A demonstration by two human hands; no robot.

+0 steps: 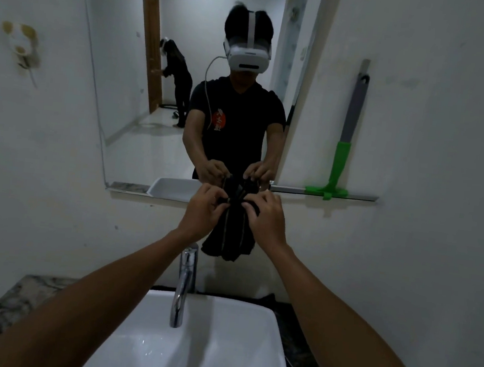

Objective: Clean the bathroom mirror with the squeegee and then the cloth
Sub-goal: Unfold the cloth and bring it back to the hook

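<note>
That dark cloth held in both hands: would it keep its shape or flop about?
Likely floppy: the cloth hangs in loose folds below the left hand and right hand. Probably light, since fingertip pinches hold it up. Unlikely to slip; it bunches.

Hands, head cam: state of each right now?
Left hand: closed, pinching the top edge of the dark cloth.
Right hand: closed on the same cloth, which hangs above the tap.

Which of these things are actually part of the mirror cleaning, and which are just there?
In use: dark cloth, held by left hand and right hand; mirror; squeegee, propped against the wall.

Just there: faucet, sink.
</note>
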